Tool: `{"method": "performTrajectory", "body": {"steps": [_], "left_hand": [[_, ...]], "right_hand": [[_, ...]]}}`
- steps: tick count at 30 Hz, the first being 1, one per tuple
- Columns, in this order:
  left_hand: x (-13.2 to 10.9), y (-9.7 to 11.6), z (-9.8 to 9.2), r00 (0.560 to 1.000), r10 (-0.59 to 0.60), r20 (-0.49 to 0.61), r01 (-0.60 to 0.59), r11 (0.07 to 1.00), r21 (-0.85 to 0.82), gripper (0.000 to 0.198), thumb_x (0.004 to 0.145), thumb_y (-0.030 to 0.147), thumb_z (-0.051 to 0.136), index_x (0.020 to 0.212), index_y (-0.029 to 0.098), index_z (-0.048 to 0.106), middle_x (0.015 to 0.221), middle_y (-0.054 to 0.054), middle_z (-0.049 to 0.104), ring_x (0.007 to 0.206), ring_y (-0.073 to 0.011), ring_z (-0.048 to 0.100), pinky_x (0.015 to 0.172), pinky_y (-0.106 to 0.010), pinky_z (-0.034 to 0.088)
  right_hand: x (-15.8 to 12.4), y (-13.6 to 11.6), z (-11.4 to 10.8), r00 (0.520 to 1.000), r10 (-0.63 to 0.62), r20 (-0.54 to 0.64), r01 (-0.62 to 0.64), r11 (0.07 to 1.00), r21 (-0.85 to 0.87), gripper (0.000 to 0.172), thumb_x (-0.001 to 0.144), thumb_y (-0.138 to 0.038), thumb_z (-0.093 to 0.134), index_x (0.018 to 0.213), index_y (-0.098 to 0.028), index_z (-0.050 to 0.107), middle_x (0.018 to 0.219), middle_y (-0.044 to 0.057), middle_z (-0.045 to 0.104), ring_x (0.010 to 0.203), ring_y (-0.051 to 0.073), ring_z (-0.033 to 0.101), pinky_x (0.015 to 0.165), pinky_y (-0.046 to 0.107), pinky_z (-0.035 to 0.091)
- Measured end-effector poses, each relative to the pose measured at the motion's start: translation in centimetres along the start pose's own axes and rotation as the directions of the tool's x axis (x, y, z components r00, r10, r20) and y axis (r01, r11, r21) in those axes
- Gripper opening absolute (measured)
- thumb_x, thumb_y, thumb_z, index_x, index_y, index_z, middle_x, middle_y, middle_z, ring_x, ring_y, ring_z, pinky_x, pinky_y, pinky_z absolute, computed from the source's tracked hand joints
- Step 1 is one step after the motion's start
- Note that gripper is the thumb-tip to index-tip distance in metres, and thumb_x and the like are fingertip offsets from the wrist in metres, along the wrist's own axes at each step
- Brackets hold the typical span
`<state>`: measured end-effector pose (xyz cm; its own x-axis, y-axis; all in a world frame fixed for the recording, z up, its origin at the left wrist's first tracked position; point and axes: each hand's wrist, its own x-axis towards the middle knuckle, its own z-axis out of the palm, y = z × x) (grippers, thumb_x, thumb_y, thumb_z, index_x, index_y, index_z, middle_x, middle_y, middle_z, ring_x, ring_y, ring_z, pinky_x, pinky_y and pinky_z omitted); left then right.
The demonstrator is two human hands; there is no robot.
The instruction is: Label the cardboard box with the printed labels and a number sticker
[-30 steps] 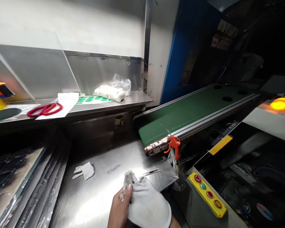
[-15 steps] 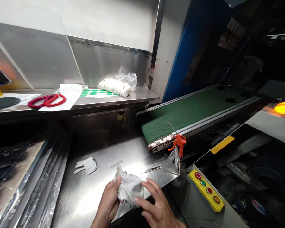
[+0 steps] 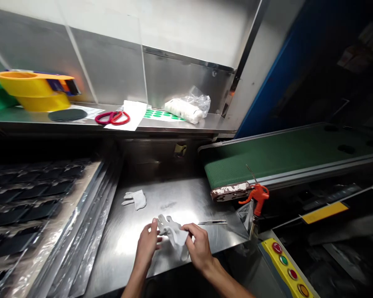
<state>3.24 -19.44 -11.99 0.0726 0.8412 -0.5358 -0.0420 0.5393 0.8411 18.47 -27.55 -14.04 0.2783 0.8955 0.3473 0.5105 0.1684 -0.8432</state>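
A white fabric glove (image 3: pixel 174 234), crumpled with some of its fingers showing, hangs between my two hands above the steel table. My right hand (image 3: pixel 200 246) pinches its right side between thumb and fingers. At the glove's left edge is my left hand (image 3: pixel 147 242), thumb up and fingers apart; whether it touches the cloth is hard to see. A second white glove (image 3: pixel 139 199) lies flat on the table, beyond my left hand. Tweezers (image 3: pixel 216 222), thin and metallic, lie on the table just past my right hand.
Stacked trays of dark parts (image 3: pixel 34 198) stand at left. A green conveyor belt (image 3: pixel 267 155), an orange air gun (image 3: pixel 259 198) and a yellow button box (image 3: pixel 287 265) are at right. The back shelf (image 3: pixel 152 128) bears red-handled scissors (image 3: pixel 112 118), yellow tape rolls (image 3: pixel 43 97) and a plastic-wrapped roll (image 3: pixel 183 109).
My view has swung left. My right hand has closed on the glove's right side, while my left hand's thumb and fingers have come apart at its left edge. Some glove fingers now show.
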Motion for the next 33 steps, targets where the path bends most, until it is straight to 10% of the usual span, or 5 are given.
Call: {"method": "performTrajectory", "body": {"steps": [3,6,11,22,33], "left_hand": [[-2.1,-1.4,-1.5,0.948,0.301,-0.104,-0.287,0.949,0.131,0.024,0.081,0.044,0.062,0.084,0.02,0.057,0.07,0.0,0.057,0.074,-0.0214,0.053,0.071,-0.032,0.039],[-5.3,-2.9,-1.0,0.851,0.517,0.092,-0.524,0.847,0.094,0.036,0.084,0.052,0.051,0.065,0.021,0.056,0.066,-0.001,0.055,0.07,-0.021,0.053,0.071,-0.031,0.04],[-5.8,-4.6,-0.1,0.759,0.651,0.024,-0.646,0.748,0.154,0.031,0.092,0.039,0.042,0.075,0.019,0.058,0.079,-0.006,0.056,0.082,-0.0234,0.053,0.077,-0.033,0.039],[0.4,-3.4,-4.6,0.882,0.368,0.294,-0.388,0.922,0.01,0.026,0.067,0.011,0.067,0.092,0.016,0.067,0.083,-0.009,0.069,0.08,-0.0252,0.063,0.08,-0.041,0.046],[4.3,1.1,-2.3,0.928,0.366,0.075,-0.278,0.811,-0.515,0.031,0.091,0.043,0.053,0.106,0.017,0.061,0.103,-0.007,0.065,0.087,-0.019,0.062,0.078,-0.039,0.053]], "right_hand": [[1.5,0.2,2.3,0.962,0.271,0.037,-0.273,0.961,0.049,0.01,0.074,-0.018,0.049,0.075,-0.016,0.06,0.056,-0.002,0.055,0.048,0.014,0.051,0.045,0.023,0.036],[2.0,0.2,4.6,0.908,0.404,0.109,-0.413,0.907,0.076,0.001,0.064,-0.017,0.055,0.064,-0.018,0.055,0.048,-0.005,0.048,0.044,0.012,0.045,0.043,0.021,0.032],[1.3,-1.6,6.9,0.832,0.463,0.304,-0.529,0.827,0.189,0.017,0.068,-0.034,0.056,0.065,-0.019,0.05,0.05,-0.004,0.049,0.041,0.012,0.044,0.039,0.022,0.032],[2.5,-2.3,8.3,0.877,0.29,0.383,-0.431,0.827,0.361,0.035,0.075,-0.05,0.065,0.071,-0.017,0.054,0.065,-0.002,0.045,0.063,0.015,0.043,0.059,0.026,0.035],[3.9,-3.5,9.2,0.97,-0.066,0.235,0.044,0.994,0.099,0.038,0.081,-0.061,0.056,0.079,-0.023,0.064,0.077,0.005,0.062,0.075,0.025,0.058,0.07,0.034,0.052]]}}
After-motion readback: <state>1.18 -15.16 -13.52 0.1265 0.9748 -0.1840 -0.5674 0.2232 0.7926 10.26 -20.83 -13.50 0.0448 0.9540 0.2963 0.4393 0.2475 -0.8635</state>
